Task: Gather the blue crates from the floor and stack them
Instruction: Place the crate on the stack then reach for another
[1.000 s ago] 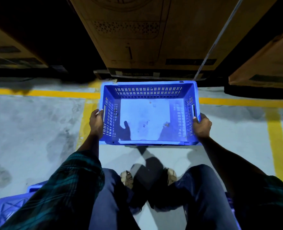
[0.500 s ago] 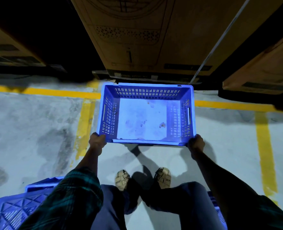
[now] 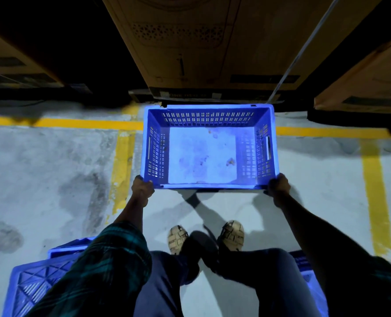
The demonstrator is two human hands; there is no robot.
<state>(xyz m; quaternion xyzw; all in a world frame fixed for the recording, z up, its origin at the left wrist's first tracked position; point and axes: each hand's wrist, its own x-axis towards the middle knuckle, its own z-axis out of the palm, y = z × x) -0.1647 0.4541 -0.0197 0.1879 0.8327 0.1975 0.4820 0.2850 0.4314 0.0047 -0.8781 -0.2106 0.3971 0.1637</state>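
An open blue crate point(image 3: 209, 115) with slotted walls and a pale dirty bottom sits out in front of me, over the concrete floor. My left hand point(image 3: 142, 188) grips its near left corner, and my right hand point(image 3: 278, 185) grips its near right corner. Whether the crate rests on the floor or hangs just above it, I cannot tell. Another blue crate point(image 3: 36, 280), bottom up with a ribbed base, lies at the lower left, partly hidden by my left sleeve. A sliver of a third blue crate point(image 3: 309, 273) shows behind my right leg.
Large brown cardboard boxes point(image 3: 213, 46) stand just beyond the crate, with more at the left and right edges. Yellow lines point(image 3: 61, 122) mark the grey floor. My feet point(image 3: 178, 239) stand close behind the held crate.
My hands slid from the crate's side walls to its near corners. The crate moved away from me, toward the cardboard boxes, and sits lower.
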